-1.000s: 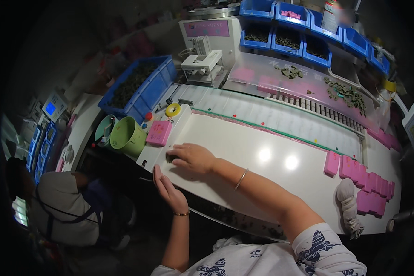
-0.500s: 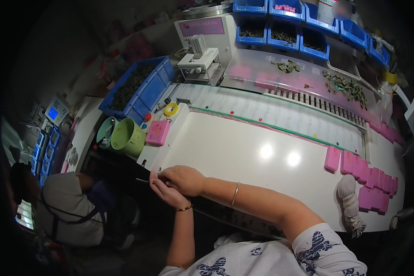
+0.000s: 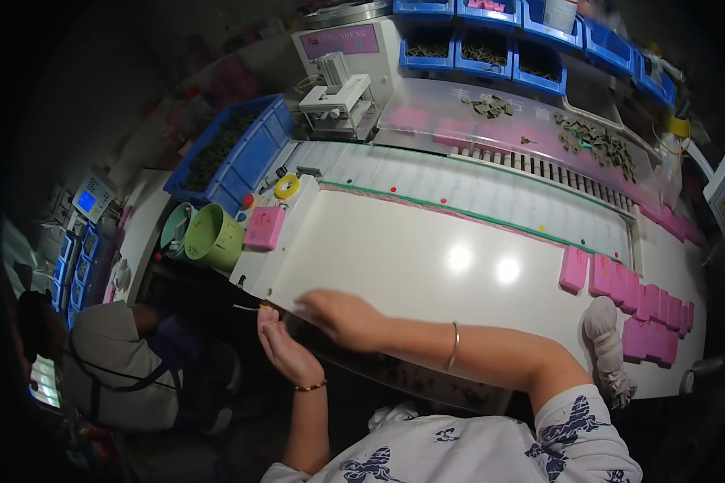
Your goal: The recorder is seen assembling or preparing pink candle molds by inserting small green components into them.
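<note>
On the left, a keypad with a blue screen [image 3: 94, 201] stands beyond another person [image 3: 121, 366], who is low in the shadow. Next comes a blue bin [image 3: 267, 141] of dark pieces, then a green bucket [image 3: 215, 236], and a pink block [image 3: 264, 228] with handwritten marks on its top.

The left hand [image 3: 292, 356] is at the near left corner of the tabletop [image 3: 411, 249], beside a thin metal rod [image 3: 246, 307]. Its fingers are stretched out and loosely curved, with no grip to be seen (whether something small lies in the palm, I cannot tell). Just to its right, the right hand [image 3: 345, 320] hangs palm down over the near edge, blurred, so I cannot tell whether its fingers hold anything. The step in hand looks like a sweep or hand-over at that edge; such a move calls for a steady, level left palm close under the right.

Farther back, a white machine [image 3: 391, 60] carries a printed purple label. Below the near edge, a shadowy tray [image 3: 495, 398] shows dark bits. Toward the right, a clear cover [image 3: 427, 101] bears faint lettering, and pink blocks [image 3: 573, 270], some with red marks, line up beyond a pale cloth bundle [image 3: 604, 342].
</note>
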Demonstrator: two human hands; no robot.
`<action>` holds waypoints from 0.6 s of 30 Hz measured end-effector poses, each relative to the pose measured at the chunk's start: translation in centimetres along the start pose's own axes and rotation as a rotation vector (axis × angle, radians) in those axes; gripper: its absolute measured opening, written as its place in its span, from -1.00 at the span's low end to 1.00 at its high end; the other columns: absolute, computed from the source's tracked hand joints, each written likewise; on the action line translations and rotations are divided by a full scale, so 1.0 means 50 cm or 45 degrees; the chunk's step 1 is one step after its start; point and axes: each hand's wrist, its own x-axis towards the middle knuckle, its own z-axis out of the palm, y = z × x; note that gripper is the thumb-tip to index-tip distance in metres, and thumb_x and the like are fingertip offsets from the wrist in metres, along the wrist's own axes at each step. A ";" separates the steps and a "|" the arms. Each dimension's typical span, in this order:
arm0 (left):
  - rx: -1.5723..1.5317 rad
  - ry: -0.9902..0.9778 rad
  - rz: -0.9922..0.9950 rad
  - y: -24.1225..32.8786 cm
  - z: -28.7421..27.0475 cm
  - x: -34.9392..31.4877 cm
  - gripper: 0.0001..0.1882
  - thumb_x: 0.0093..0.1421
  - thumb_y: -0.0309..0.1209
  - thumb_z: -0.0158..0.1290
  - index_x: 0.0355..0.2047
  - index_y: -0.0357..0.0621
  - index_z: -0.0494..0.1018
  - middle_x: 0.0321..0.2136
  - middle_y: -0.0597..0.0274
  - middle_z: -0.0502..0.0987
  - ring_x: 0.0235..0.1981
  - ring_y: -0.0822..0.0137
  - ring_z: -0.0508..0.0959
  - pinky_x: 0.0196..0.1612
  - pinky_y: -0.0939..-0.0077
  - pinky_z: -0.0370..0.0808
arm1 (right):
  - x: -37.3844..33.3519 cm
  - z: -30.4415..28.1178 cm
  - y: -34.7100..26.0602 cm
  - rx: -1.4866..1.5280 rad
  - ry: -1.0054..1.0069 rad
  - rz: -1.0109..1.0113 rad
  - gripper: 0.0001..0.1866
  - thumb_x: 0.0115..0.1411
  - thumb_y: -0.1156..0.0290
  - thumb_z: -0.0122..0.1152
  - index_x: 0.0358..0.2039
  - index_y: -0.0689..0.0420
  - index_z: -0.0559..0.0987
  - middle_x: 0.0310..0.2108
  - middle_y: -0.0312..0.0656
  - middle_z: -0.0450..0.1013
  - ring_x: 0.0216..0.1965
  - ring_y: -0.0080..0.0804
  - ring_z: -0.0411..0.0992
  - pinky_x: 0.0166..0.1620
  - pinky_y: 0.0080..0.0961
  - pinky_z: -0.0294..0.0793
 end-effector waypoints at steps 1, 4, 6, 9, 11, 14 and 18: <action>-0.004 -0.006 -0.002 -0.001 0.007 0.009 -0.41 0.46 -0.18 -0.23 0.31 -0.40 0.08 0.29 -0.14 0.21 0.35 0.07 0.18 0.41 0.17 -0.02 | 0.026 -0.015 0.017 -0.048 0.036 -0.045 -0.61 0.22 0.44 0.17 0.06 0.21 0.42 -0.01 0.08 0.45 0.07 0.07 0.40 0.10 -0.19 0.42; -0.132 0.154 -0.121 -0.005 0.029 0.036 -0.49 0.43 -0.32 -0.15 0.27 -0.41 0.14 0.29 -0.12 0.20 0.35 0.09 0.17 0.39 0.19 0.02 | 0.077 -0.015 0.077 -0.132 0.055 -0.061 -0.55 0.17 0.43 0.19 0.08 0.23 0.42 -0.02 0.12 0.44 0.14 0.10 0.33 0.18 -0.15 0.34; -0.157 0.026 -0.088 -0.021 0.009 0.054 -0.46 0.45 -0.26 -0.20 0.29 -0.41 0.11 0.31 -0.10 0.17 0.36 0.10 0.15 0.40 0.21 0.01 | 0.100 0.004 0.084 -0.141 -0.087 -0.029 -0.51 0.17 0.36 0.20 0.11 0.21 0.42 0.05 0.11 0.43 0.23 0.06 0.28 0.27 -0.17 0.25; -0.167 -0.134 -0.051 -0.032 0.000 0.069 -0.41 0.47 -0.18 -0.26 0.32 -0.41 0.07 0.34 -0.08 0.14 0.36 0.12 0.16 0.39 0.25 0.06 | 0.111 0.063 0.074 -0.366 -0.098 -0.061 -0.49 0.14 0.30 0.22 0.10 0.18 0.43 0.09 0.08 0.41 0.28 -0.04 0.25 0.35 -0.18 0.14; -0.227 -0.069 -0.184 -0.024 0.023 0.068 -0.40 0.48 -0.16 -0.27 0.31 -0.41 0.08 0.32 -0.06 0.18 0.33 0.14 0.20 0.36 0.27 0.11 | 0.109 0.079 0.089 -0.332 -0.094 -0.023 -0.47 0.13 0.26 0.23 0.10 0.16 0.43 0.11 0.05 0.41 0.29 -0.10 0.25 0.38 -0.18 0.07; -0.228 -0.049 -0.174 -0.024 0.015 0.071 -0.40 0.46 -0.12 -0.24 0.28 -0.39 0.16 0.27 -0.05 0.27 0.26 0.15 0.30 0.30 0.30 0.21 | 0.099 0.090 0.074 -0.371 -0.085 -0.134 -0.46 0.13 0.25 0.22 0.12 0.16 0.41 0.11 0.03 0.41 0.27 -0.11 0.27 0.37 -0.19 0.09; -0.080 0.207 -0.252 -0.032 0.018 0.083 -0.40 0.42 -0.08 -0.19 0.21 -0.38 0.30 0.16 -0.04 0.39 0.12 0.14 0.45 0.18 0.32 0.37 | 0.098 0.097 0.060 -0.347 -0.278 -0.309 -0.50 0.16 0.30 0.17 0.10 0.18 0.40 0.13 0.08 0.38 0.21 -0.04 0.33 0.32 -0.24 0.17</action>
